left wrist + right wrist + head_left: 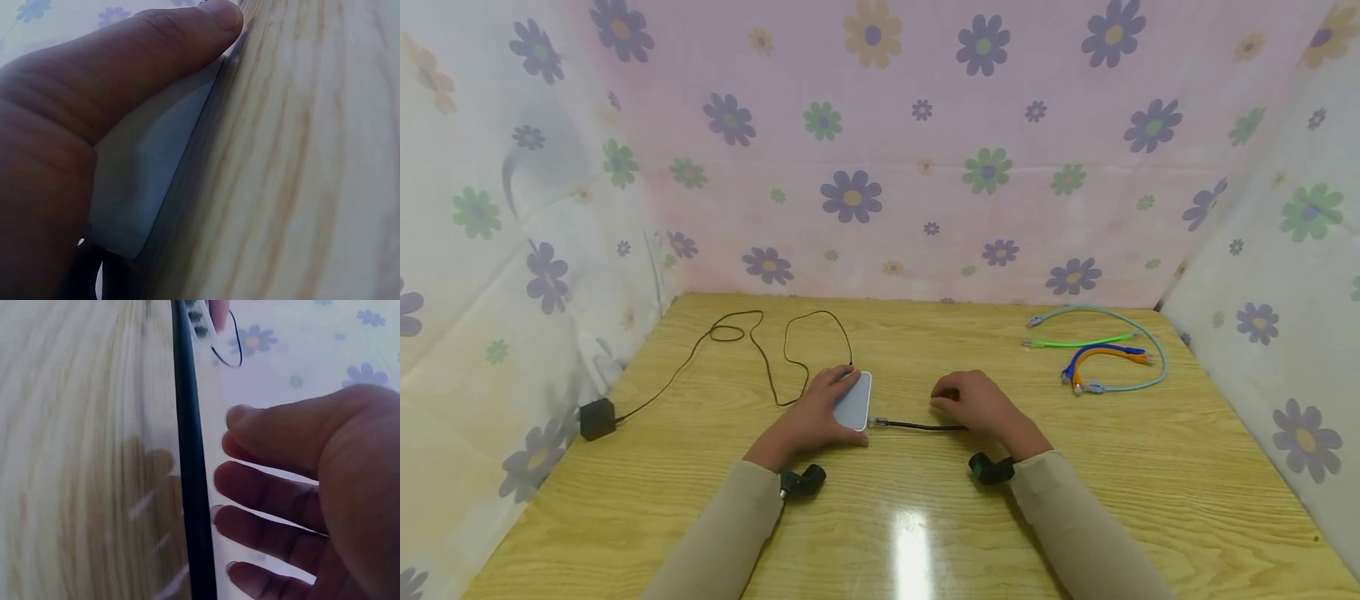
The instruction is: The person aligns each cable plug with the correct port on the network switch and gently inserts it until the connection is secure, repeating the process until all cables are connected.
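My left hand (pixel 811 419) holds a small white network switch (pixel 854 403) on the table, the thumb along its near edge and the fingers over its far side. In the left wrist view, the thumb (pixel 134 62) lies against the switch's pale casing (pixel 153 156). A short black network cable (pixel 917 427) runs from the clear plug at the switch's right side toward my right hand (pixel 981 406). That hand hovers beside the cable with fingers loosely bent and nothing between them. A row of ports (pixel 199 325) shows beyond the cable in the right wrist view.
A black power adapter (pixel 597 419) lies at the left, its thin cord (pixel 681 367) looping across to the switch's back. At the right lie light blue (pixel 1161 350), green (pixel 1078 343), dark blue (pixel 1093 349) and orange (pixel 1105 352) network cables. Flowered cloth surrounds the wooden table (pixel 880 517).
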